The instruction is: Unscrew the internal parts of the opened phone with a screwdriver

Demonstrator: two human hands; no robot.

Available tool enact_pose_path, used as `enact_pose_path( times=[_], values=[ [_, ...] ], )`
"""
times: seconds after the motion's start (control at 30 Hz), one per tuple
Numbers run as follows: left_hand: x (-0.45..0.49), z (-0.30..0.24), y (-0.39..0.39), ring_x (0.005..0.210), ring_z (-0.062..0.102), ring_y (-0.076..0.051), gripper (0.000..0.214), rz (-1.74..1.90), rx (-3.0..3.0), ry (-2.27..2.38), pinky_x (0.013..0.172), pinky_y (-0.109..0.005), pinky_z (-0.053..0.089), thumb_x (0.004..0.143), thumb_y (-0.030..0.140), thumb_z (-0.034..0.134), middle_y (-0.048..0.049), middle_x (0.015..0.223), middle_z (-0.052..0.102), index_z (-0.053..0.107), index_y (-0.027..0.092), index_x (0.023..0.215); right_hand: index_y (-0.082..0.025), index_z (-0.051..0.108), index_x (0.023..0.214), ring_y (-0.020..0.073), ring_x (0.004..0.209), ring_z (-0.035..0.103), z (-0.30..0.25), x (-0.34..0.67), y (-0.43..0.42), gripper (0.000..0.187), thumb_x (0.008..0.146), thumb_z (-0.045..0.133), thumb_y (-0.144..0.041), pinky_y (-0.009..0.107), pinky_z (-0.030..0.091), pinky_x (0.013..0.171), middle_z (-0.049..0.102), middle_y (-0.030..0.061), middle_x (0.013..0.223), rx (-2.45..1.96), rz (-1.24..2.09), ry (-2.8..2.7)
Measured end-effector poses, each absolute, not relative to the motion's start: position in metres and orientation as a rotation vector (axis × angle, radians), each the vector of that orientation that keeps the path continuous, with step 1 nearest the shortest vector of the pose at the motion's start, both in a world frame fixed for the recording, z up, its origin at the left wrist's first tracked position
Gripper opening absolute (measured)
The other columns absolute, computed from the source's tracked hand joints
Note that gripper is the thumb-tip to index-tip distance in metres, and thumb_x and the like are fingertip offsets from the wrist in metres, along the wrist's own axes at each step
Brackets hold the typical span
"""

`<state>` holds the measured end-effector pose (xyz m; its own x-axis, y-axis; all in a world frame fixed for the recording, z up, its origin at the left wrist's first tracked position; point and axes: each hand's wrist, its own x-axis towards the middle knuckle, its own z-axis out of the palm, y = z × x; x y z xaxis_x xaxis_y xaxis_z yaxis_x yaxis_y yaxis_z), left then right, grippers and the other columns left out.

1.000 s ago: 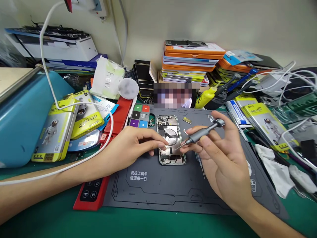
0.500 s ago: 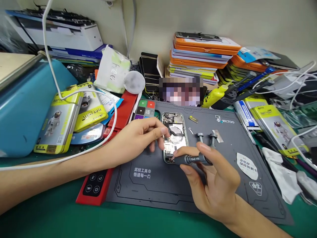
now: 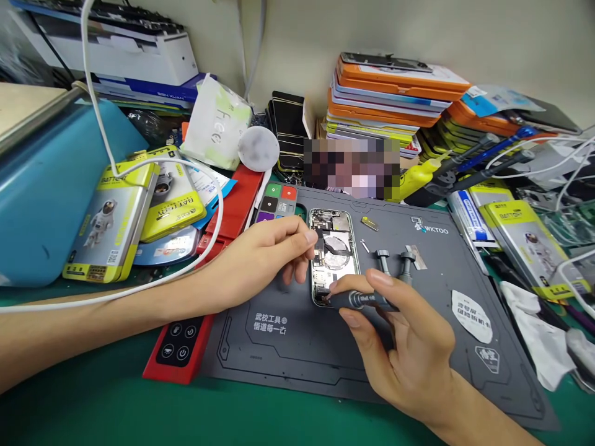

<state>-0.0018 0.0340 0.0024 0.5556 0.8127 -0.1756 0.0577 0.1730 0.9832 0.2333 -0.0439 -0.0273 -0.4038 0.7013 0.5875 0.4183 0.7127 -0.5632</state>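
An opened phone [image 3: 335,248] with its inner parts bare lies face down on a dark grey work mat [image 3: 325,347]. My left hand [image 3: 260,257] rests on the mat at the phone's left edge, its fingers curled and a fingertip touching the frame. My right hand [image 3: 400,341] is closed round a dark grey screwdriver [image 3: 360,300], whose tip sits on the lower end of the phone. Two more screwdrivers [image 3: 394,263] lie on the mat just right of the phone.
A red tool strip [image 3: 204,297] and a coloured screw tray [image 3: 275,201] border the mat's left side. Yellow battery boxes [image 3: 116,217] and a white cable [image 3: 153,279] lie left. Stacked orange boxes [image 3: 385,99], tools and cables crowd the back and right.
My right hand lowered the screwdriver from above the phone's middle to its lower end and now holds it flatter. My left hand stayed at the phone's left edge. The view shifted slightly.
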Motion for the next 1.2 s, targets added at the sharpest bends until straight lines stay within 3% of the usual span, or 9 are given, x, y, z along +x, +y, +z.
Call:
enact_pose_path(
  times=[0.17,0.33,0.5,0.57,0.83,0.93,1.07,1.2],
  values=[
    [-0.002,0.005,0.033,0.066,0.055,-0.01,0.041,0.632,1.316,0.868,0.066,-0.023,0.044,0.113,0.045,0.057,0.0057,0.069,0.064,0.058,0.02,0.081,-0.023,0.039,0.172,0.0235,0.116,0.076,-0.012,0.237,-0.04,0.073,0.104,0.061,-0.008,0.037,0.067,0.097,0.078,0.0133,0.128,-0.857,0.338,-2.157],
    [-0.003,0.007,0.033,0.067,0.052,-0.011,0.047,0.599,1.403,0.903,0.069,-0.025,0.041,0.113,0.048,0.055,0.0058,0.07,0.062,0.057,0.02,0.076,-0.016,0.051,0.164,0.023,0.113,0.077,-0.003,0.24,-0.042,0.06,0.106,0.048,-0.004,0.039,0.066,0.098,0.08,0.0138,0.121,-0.816,0.271,-2.164],
    [-0.004,0.005,0.032,0.069,0.052,-0.013,0.045,0.568,1.414,0.912,0.07,-0.026,0.041,0.112,0.048,0.055,0.0057,0.07,0.06,0.056,0.021,0.077,-0.012,0.057,0.156,0.023,0.11,0.076,0.0,0.238,-0.042,0.052,0.105,0.049,-0.006,0.038,0.066,0.095,0.079,0.0129,0.113,-0.778,0.215,-2.177],
    [-0.003,0.002,0.032,0.069,0.051,-0.014,0.047,0.558,1.436,0.917,0.071,-0.027,0.041,0.113,0.05,0.053,0.0057,0.07,0.059,0.053,0.021,0.076,-0.009,0.06,0.152,0.0225,0.115,0.074,0.001,0.237,-0.041,0.05,0.103,0.051,-0.004,0.037,0.065,0.098,0.078,0.0145,0.118,-0.775,0.22,-2.192],
    [-0.002,0.0,0.03,0.061,0.043,-0.013,0.054,0.477,1.5,0.885,0.062,-0.026,0.036,0.111,0.064,0.05,0.0069,0.066,0.047,0.046,0.022,0.077,-0.016,0.06,0.152,0.0229,0.119,0.075,0.003,0.236,-0.042,0.06,0.095,0.053,0.003,0.038,0.067,0.098,0.078,0.0139,0.127,-0.79,0.258,-2.158],
    [-0.003,0.004,0.028,0.06,0.041,-0.013,0.057,0.45,1.52,0.876,0.06,-0.026,0.034,0.111,0.066,0.051,0.0067,0.066,0.046,0.045,0.022,0.076,-0.019,0.059,0.153,0.0216,0.107,0.077,0.002,0.234,-0.041,0.061,0.096,0.054,0.004,0.038,0.068,0.091,0.081,0.0109,0.116,-0.782,0.259,-2.14],
    [-0.002,0.006,0.027,0.061,0.04,-0.013,0.057,0.437,1.535,0.875,0.059,-0.026,0.033,0.111,0.067,0.049,0.0062,0.066,0.047,0.045,0.022,0.075,-0.015,0.06,0.151,0.0215,0.105,0.075,-0.003,0.233,-0.041,0.059,0.097,0.057,0.005,0.036,0.067,0.09,0.079,0.0117,0.113,-0.759,0.246,-2.122],
    [0.0,0.004,0.028,0.06,0.038,-0.013,0.06,0.423,1.537,0.873,0.058,-0.027,0.032,0.11,0.07,0.047,0.0065,0.065,0.044,0.043,0.022,0.074,-0.018,0.061,0.151,0.0205,0.1,0.075,-0.005,0.234,-0.041,0.061,0.096,0.058,0.005,0.035,0.067,0.087,0.077,0.0096,0.11,-0.77,0.254,-2.113]
  ],
)
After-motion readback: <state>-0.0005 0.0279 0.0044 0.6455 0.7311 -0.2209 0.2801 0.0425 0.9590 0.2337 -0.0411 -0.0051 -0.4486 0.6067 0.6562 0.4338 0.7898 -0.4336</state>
